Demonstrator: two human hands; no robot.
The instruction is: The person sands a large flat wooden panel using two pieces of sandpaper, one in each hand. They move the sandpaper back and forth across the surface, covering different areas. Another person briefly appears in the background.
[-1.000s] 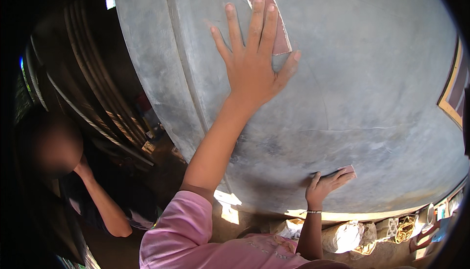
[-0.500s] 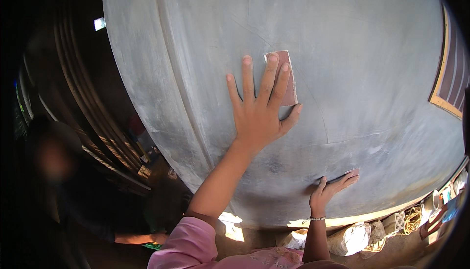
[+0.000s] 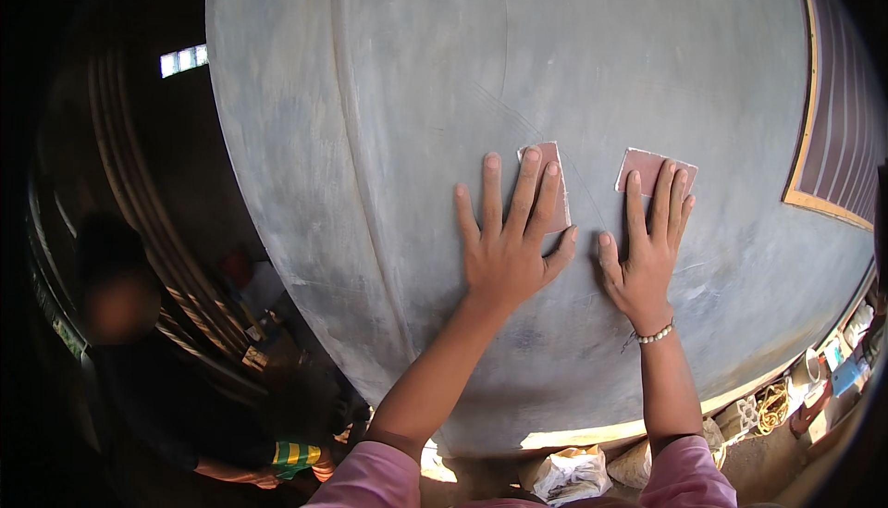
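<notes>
My left hand (image 3: 509,254) lies flat with spread fingers on a large grey, curved-looking surface (image 3: 601,55). Beneath its index and middle fingers is a reddish-brown sandpaper piece (image 3: 560,212) with pale torn edges. To the right, my right hand (image 3: 649,258), with a beaded bracelet at the wrist, rests its outstretched fingers on a second sandpaper piece (image 3: 645,160), its thumb apart on the grey surface. The fingers cover part of both pieces. Fine scratch-like lines show on the surface above and between the hands.
A raised vertical ridge (image 3: 347,138) runs down the surface's left part. At right is a wood-framed striped panel (image 3: 844,92). A person (image 3: 139,369) in dark clothing is at lower left, near long poles (image 3: 125,175). Sacks (image 3: 572,476) and a yellow coil (image 3: 772,406) lie along the base.
My right hand has risen from low on the surface to beside my left, with its sandpaper piece. In the picture, my left hand sits slightly lower and further right; the whole view has shifted.
</notes>
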